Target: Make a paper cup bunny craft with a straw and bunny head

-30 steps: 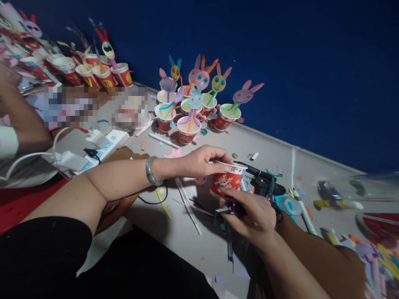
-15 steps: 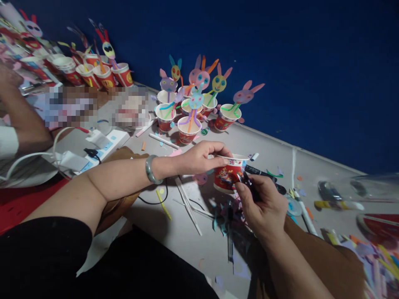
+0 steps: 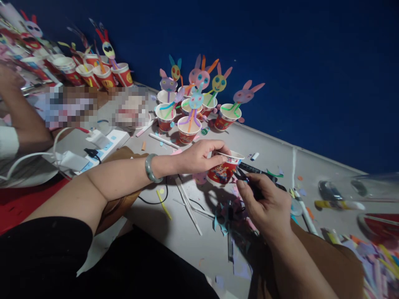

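Note:
My left hand (image 3: 201,157) grips a red paper cup (image 3: 222,172) by its white rim, fingers inside and thumb outside. The cup has a colourful printed figure and tilts slightly above the table. In my right hand (image 3: 264,203) is a pair of dark scissors (image 3: 241,173), its pointed tip close to the cup's right side. My fingers hide most of the handles. I cannot tell whether the tip touches the cup. Under my hands lie paper scraps (image 3: 220,224) and a dark pen-like tool (image 3: 230,245).
Several cups with paper rabbit faces, such as a blue one (image 3: 196,99), stand by the blue wall (image 3: 296,74). A power strip (image 3: 107,147) with cables lies left. Another person's arm (image 3: 23,104) rests farther left. Markers (image 3: 307,214) and paper pieces (image 3: 374,257) lie right.
The cup has shifted a little left and turned in my left hand. My right hand has moved slightly, with the scissors still in it.

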`<state>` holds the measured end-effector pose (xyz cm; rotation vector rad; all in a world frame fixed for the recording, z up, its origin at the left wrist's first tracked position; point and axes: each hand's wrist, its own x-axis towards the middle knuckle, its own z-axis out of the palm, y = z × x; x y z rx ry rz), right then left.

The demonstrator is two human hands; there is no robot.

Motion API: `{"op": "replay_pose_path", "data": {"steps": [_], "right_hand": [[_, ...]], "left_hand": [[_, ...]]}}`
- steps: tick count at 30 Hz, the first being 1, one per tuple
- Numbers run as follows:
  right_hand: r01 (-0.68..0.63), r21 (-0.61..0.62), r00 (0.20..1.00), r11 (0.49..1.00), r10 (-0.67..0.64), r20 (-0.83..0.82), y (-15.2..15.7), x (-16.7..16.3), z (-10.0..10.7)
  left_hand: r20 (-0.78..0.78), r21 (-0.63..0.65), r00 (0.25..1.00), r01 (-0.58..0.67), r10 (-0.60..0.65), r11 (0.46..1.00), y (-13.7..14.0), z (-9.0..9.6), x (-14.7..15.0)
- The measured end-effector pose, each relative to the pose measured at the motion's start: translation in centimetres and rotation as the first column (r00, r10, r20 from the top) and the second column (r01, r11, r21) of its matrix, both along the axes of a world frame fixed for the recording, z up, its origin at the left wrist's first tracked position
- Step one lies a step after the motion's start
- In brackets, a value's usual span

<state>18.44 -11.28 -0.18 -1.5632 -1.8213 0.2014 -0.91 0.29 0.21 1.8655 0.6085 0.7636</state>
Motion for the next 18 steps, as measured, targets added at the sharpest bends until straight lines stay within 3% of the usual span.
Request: {"op": "replay_pose_path", "data": {"steps": [5,11,18], "right_hand": [[0.031,-0.001,0.999,1.0,-0.031,-0.029,-0.1,-0.2,0.1],[0.073,-0.004,0.994,0.997,-0.073,-0.077,-0.3,-0.4,-0.1],[0.104,-0.012,0.969,0.994,-0.104,-0.223,-0.3,-0.5,-0.6]], "left_hand": [[0.039,-0.032,0.999,0.012,-0.011,0.999,0.2,-0.2,0.2],[0.142,-0.193,0.99,0.041,-0.013,0.98,0.5,-0.9,0.7],[0.214,-0.255,0.977,0.083,-0.028,0.963,0.6,-1.1,0.8]]}}
